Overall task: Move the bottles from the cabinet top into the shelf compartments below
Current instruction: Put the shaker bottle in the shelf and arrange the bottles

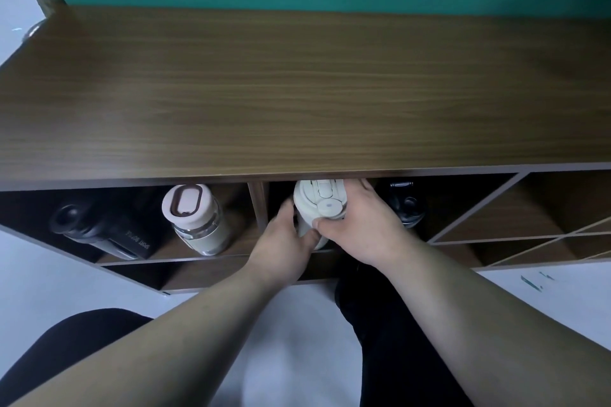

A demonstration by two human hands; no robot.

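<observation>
A cream bottle is held between both hands at the mouth of the middle shelf compartment. The left hand is wrapped against the bottle's left flank, fingers curled beneath the body; the right hand is clasped over the right side, its thumb pressed on the rim of the flip lid. The bottle is tilted, lid toward the camera, its upper edge tucked just under the front lip of the cabinet top. Whether its base rests on the shelf floor cannot be told, as it is hidden by the hands.

A dark bottle is noted in the same compartment, just beside the right hand. In the left compartment a black bottle and a glass bottle with a pink lid are lodged side by side. No bottles are seen on the cabinet top.

The step in hand is judged to be the placing of the last bottle. The next move calls for the bottle to be seated upright and clear of its dark neighbour, then for both hands to be let go and drawn out.
</observation>
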